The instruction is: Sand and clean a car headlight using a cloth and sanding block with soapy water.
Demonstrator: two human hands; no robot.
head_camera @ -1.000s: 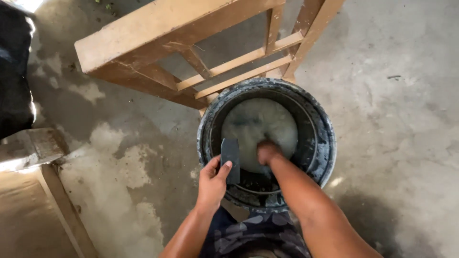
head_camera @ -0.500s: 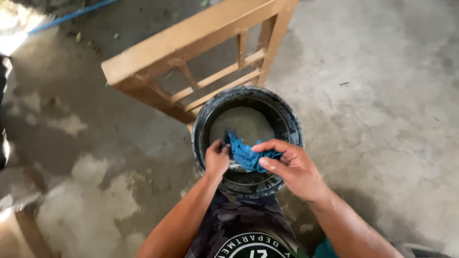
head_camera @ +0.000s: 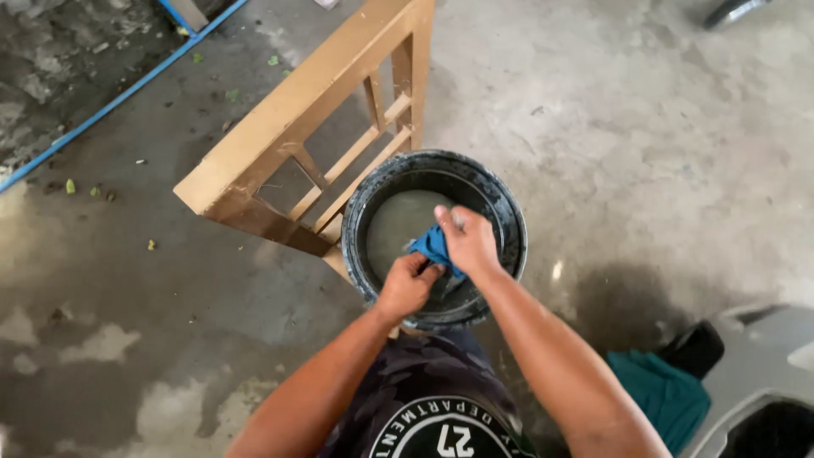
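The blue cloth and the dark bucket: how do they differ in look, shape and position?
The blue cloth is bright blue, while the dark bucket is black and stained. The cloth is soft and bunched up, while the bucket is rigid and round. The cloth is gripped between the left hand and the right hand, held over the opening; the bucket stands on the concrete floor beside a wooden frame. Both lie directly below the person.

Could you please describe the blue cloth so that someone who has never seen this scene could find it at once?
Find the dark round bucket on the concrete floor, beside the wooden frame. Over its near side, the left hand and right hand grip the cloth together. It is the only bright blue, crumpled thing at the bucket.
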